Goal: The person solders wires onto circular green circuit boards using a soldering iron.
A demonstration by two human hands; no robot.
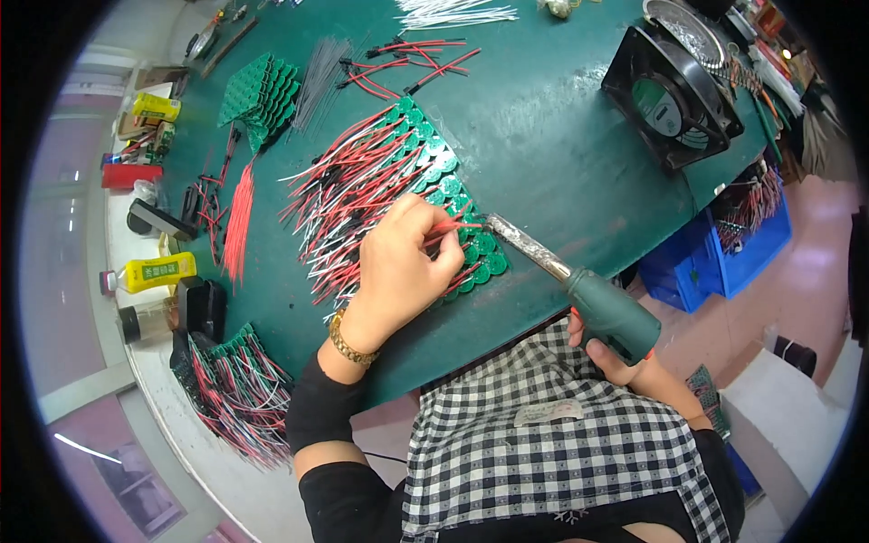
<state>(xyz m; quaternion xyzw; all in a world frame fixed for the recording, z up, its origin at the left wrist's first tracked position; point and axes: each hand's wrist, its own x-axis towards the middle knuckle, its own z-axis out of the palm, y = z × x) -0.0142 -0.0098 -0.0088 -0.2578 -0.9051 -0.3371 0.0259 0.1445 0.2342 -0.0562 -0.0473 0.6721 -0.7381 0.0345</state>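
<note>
Between thumb and fingers of my left hand (pixel 405 249), some thin red wires (pixel 450 226) are pinched over the panel of round green circuit boards (pixel 445 185). A dense bundle of red, white and black wires (pixel 348 190) fans out left from these boards, partly under that hand. My right hand (pixel 608 360) is closed round the grip of a green pistol-shaped tool (pixel 614 312), which hides part of the fingers. Its long metal barrel points up and left, with the tip close to the pinched wires; whether they touch, I cannot tell.
On the right of the green table (pixel 543 145) stands a black fan (pixel 674 95). Stacked green boards (pixel 260 95), grey wires (pixel 323 81) and red wires (pixel 240 222) lie at left. A yellow bottle (pixel 158 271) rests beyond them. Blue bins (pixel 715 253) sit below the right edge.
</note>
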